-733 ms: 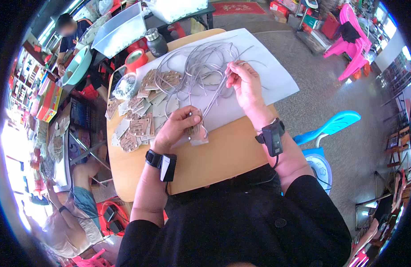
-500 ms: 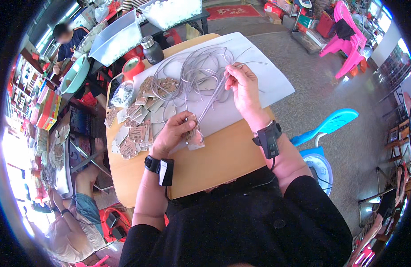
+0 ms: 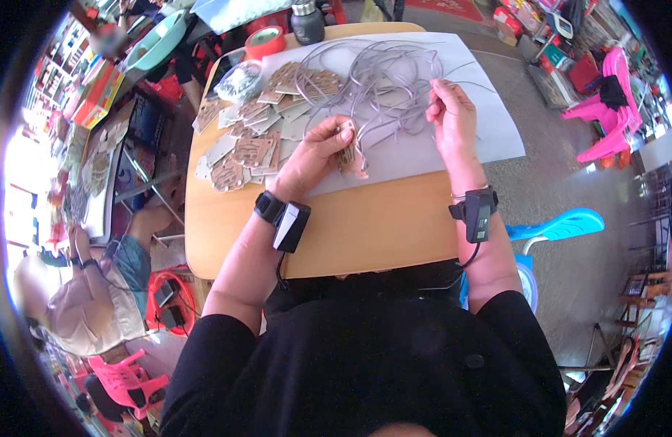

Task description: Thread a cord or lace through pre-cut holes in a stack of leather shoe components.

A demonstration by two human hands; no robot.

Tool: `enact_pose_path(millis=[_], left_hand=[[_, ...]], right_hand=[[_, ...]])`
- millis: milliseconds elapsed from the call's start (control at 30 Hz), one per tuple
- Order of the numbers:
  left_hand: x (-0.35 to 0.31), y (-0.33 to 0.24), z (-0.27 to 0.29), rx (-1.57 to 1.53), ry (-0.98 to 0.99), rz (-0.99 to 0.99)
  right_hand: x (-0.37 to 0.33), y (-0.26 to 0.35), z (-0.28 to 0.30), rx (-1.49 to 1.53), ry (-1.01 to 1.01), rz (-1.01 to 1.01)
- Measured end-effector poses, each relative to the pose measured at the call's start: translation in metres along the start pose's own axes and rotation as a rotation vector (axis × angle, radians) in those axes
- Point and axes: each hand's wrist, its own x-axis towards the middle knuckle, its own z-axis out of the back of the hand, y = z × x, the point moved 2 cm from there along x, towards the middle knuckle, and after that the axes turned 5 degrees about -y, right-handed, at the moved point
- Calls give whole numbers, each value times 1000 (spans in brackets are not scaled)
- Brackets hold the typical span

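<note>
My left hand (image 3: 318,153) is closed with its thumb on top of a small flat card (image 3: 352,156), brown-patterned on its face. My right hand (image 3: 454,120) is raised over the white sheet (image 3: 489,138), thumb and fingers pinched together at the edge of a loose tangle of thin grey cord (image 3: 380,69); a strand seems to run into the pinch. Left of the tangle lies a spread pile of similar cards (image 3: 252,151), some brown side up, others pale grey. The part of the held card under my thumb is hidden.
A clear bag of small dark pieces (image 3: 239,81), a roll of red tape (image 3: 265,44) and a dark flask (image 3: 307,22) stand along the table's far left. A blue chair (image 3: 562,224) is beside the table at right. Another person (image 3: 96,291) sits at lower left.
The view has shifted, so the table sits higher and further right. My left hand still grips the card, and my right hand stays pinched, now further from the left.
</note>
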Motion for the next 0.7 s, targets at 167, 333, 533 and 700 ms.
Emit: enact_pose_path(millis=[167,333,533,700], left_hand=[[1,-2,6,-107,7,-70],[5,-1,9,-96,-35,-57],[0,0,4,10,5,-48],[4,3,1,252,-68,-120]], right_hand=[[-4,-5,4,-615,140,-201],[-15,-8,-10,-1220,-19,722],[-52,-9,-46,-684,367,206],[-54,-19,-47,-299,450,-98]])
